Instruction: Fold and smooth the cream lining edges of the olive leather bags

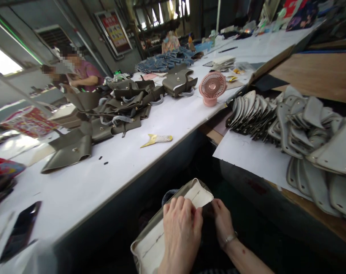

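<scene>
A half-made bag [151, 249] in olive-grey leather-like material, with its white inner face turned up, is held low in front of me, beyond the table's front edge. Across that white face, my left hand [181, 228] is closed with bent fingers, gripping the bag near its far end. At the far right corner my right hand [222, 219] pinches the edge; its fingertips are partly hidden. A bracelet circles the right wrist. Dark thread-like lines run along the white face. The bag's underside is out of sight.
On the white table [127, 160] lie several olive bags [73, 150], a yellow-and-white pointed tool [157, 140], a pink fan [213, 87] and a phone [21, 230]. Stacked grey panels [301, 121] fill the right side. A person in purple [89, 74] works across the table.
</scene>
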`<state>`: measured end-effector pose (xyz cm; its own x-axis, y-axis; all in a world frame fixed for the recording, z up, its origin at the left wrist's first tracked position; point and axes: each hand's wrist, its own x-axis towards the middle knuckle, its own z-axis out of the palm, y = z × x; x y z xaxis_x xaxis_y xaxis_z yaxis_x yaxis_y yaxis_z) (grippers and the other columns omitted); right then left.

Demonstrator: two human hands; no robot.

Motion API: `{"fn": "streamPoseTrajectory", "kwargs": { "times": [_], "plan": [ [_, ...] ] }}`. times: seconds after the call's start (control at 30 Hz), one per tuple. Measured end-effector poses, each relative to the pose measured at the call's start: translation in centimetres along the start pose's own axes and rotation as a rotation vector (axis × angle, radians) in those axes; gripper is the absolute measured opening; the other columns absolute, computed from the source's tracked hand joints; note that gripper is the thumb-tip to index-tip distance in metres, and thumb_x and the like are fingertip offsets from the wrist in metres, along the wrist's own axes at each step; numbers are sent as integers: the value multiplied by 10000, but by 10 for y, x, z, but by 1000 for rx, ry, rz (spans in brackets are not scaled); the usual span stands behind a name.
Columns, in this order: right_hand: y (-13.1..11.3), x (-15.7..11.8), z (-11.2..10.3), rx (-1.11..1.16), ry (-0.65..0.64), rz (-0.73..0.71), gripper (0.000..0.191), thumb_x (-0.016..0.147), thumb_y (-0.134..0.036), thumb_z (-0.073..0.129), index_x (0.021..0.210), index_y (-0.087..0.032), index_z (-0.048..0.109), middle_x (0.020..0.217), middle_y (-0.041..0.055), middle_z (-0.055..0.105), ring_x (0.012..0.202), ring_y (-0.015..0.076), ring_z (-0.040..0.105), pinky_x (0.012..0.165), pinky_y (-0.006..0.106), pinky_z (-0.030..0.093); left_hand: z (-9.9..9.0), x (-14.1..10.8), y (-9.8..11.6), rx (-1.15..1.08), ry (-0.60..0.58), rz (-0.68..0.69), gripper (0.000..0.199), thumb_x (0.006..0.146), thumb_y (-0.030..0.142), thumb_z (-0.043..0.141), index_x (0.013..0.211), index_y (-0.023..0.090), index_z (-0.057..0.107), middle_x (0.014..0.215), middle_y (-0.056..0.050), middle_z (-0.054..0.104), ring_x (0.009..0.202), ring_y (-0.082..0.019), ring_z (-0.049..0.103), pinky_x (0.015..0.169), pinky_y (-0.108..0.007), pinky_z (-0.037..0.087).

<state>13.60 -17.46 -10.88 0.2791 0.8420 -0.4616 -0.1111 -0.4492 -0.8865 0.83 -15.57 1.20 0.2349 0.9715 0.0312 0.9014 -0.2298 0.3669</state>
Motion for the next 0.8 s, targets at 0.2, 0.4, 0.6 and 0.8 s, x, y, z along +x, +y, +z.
{"fn": "streamPoseTrajectory", "kwargs": {
  "times": [0.2,0.4,0.6,0.8],
  "plan": [
    [-15,-49,-33,-511,117,-1033,419,974,-161,465,1380,-227,545,1385,73,560,1274,248,539,1061,395,484,-3,-4,2,67,-6,38,201,965,191,461,780,202,538,816,-30,582,836,-242,526,766,-411,358],
    [-14,-47,-14,-833,195,-1283,574,954,-84,468,1515,-141,360,1432,141,515,1362,316,442,1055,502,469,-2,-10,1,101,32,68,187,963,179,463,792,201,537,814,-34,579,817,-247,520,760,-420,384],
    [-16,-48,-6,-882,216,-1314,578,959,-89,484,1520,-131,348,1382,159,552,1341,312,463,1067,512,430,-4,-28,-7,-27,93,27,89,921,125,526,891,201,560,859,-28,603,832,-230,531,761,-393,384],
    [-13,-58,6,-866,190,-1309,591,951,-101,514,1518,-110,349,1392,192,528,1331,333,467,1056,527,444,-3,-50,-20,-57,116,-1,142,931,130,502,845,214,577,827,-27,607,794,-222,524,733,-375,354]
  ]
}}
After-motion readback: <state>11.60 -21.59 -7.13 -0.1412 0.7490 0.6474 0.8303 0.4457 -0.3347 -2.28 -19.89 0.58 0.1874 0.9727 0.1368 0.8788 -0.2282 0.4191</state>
